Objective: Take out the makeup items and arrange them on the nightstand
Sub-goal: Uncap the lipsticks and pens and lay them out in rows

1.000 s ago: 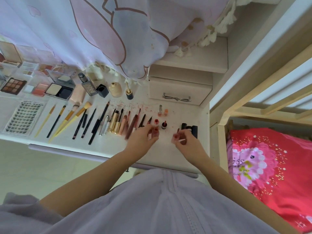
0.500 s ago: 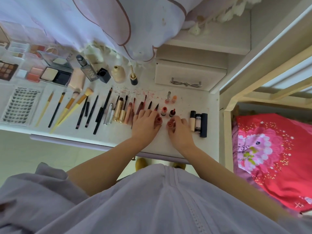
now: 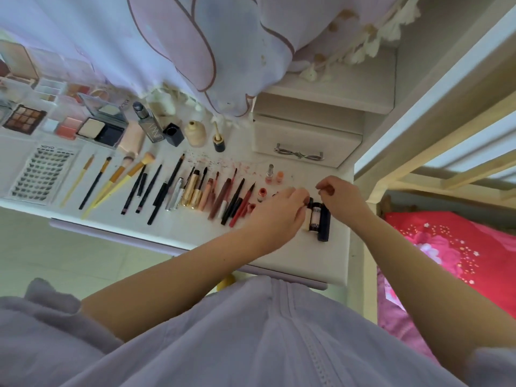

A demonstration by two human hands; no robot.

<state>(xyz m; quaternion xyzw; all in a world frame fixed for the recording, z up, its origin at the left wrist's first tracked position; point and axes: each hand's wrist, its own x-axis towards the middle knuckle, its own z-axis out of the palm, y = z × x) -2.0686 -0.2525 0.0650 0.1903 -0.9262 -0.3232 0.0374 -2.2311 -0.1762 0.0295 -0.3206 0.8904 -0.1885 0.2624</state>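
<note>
Makeup lies in rows on the white nightstand (image 3: 279, 252): brushes (image 3: 122, 177), pencils and lip tubes (image 3: 217, 196), and small round pots (image 3: 262, 192). Near the right edge, three lipstick tubes (image 3: 317, 219) lie side by side: one beige, one pale with a label, one dark. My left hand (image 3: 279, 213) reaches their top ends, fingers and thumb pinching the beige tube. My right hand (image 3: 342, 196) hovers just beyond the dark tube with its fingers curled inward. Whether it holds anything is hidden.
Palettes and compacts (image 3: 97, 129), a lash tray (image 3: 42, 174) and bottles (image 3: 195, 132) fill the back left. A small white drawer box (image 3: 307, 141) stands behind the hands. A lilac curtain (image 3: 195, 51) hangs over the back. A wooden bed frame (image 3: 371, 191) and red bedding (image 3: 460, 247) are on the right.
Both hands have left the small red pots and moved right to the three lipstick tubes. The left hand now pinches the beige tube. The view has shifted a little.
</note>
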